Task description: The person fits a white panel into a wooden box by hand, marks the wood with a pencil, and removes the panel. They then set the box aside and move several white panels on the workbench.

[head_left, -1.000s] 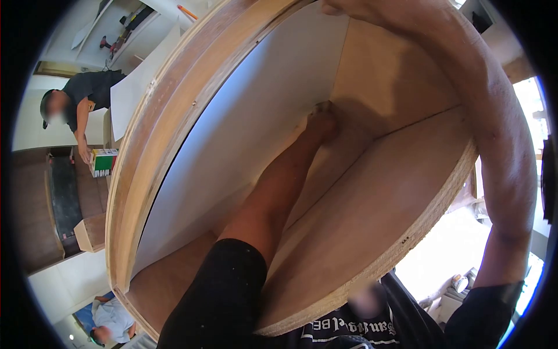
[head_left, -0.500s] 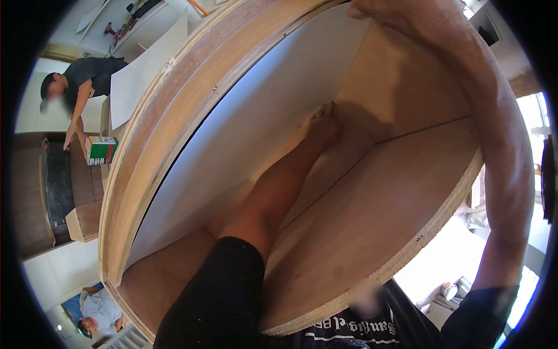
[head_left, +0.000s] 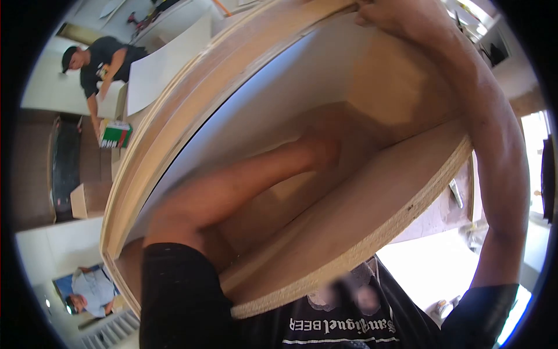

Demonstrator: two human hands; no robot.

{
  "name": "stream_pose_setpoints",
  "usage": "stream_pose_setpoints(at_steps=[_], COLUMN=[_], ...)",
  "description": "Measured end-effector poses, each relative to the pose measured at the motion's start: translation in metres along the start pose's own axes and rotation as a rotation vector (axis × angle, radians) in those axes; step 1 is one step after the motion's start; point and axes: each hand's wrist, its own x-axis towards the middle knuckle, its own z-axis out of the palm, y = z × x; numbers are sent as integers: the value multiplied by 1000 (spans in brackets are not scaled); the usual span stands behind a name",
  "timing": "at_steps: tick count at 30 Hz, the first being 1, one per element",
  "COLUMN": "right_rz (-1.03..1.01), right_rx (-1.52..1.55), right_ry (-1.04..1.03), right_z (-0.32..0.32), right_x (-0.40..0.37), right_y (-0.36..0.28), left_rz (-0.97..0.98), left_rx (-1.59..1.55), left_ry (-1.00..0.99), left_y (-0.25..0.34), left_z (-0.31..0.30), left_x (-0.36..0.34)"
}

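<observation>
Left hand (head_left: 331,150) now lower inside wooden box (head_left: 389,183), its grip unclear, right hand (head_left: 386,16) clasping the rim (head_left: 192,119).

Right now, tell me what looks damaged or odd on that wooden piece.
The lower-right edge of the wooden piece looks ragged, unlike its smoother inner faces. Between its pale panel and layered rim runs a dark line, possibly a gap.

"San Miguel BEER" (head_left: 340,324) on shirt (head_left: 401,308)

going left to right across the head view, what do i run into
Dark strip → green-and-white box → white sheet → left hand, inside the wooden unit → right hand → bright opening
</observation>
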Motion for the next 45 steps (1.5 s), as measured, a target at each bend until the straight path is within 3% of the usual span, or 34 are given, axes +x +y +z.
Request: stream_pose_setpoints(at_steps=[3,6,8,9,10,11,12,14,17,20,23,27,30,34,37,43,45], right_rz=[-16,111,43,10,-71,-149,-117,-116,-80,-8,-31,-94,-89,-61,-43,-85,-286], right_rx=[-60,-42,-43,-47,-74,-100,-101,-79,-139,-179,-153,-165,-220,-152,-105,-111,-161], right_ry=[49,-29,-54,-67,69,213,165,182,96,11,57,162,196,139,92,221,181], right_z=[6,-14,-2,6,18,30,29,24,33,31,36,31,26,27,23,40,42], right_x=[0,-18,-9,-7,-8,-6,-5,-13,-7,-1,-17,-32,-37,-31,-33,-31,-19], right_y=[-1,-33,-28,-21,-11,-4,-8,-24,-17,-18,-25,-48,-61,-53,-63,-57,-18], left_rz=[-116,-292,-396,-310,-219,-405,-588,-717,-849,-894,-828,-891,-646,-718,-726,-682,-665], left_rx=[28,-107,-71,-23,36,25,15,-191,-259,-514,-633,-326,-351,-165,-247,-389,-309], left_ry=[-205,-119,38,249,461,528,595,1001,1478,1848,1949,2115,2163,2148,2289,2447,2437], left_y=[38,70,80,74,71,84,100,116,139,152,147,156,154,145,134,115,113], left_z=[-48,-89,-117,-111,-105,-117,-129,-114,-63,6,72,99,121,144,157,162,166], left_x=[-84,-176,-240,-278,-316,-350,-383,-452,-523,-557,-573,-560,-575,-597,-597,-588,-588])
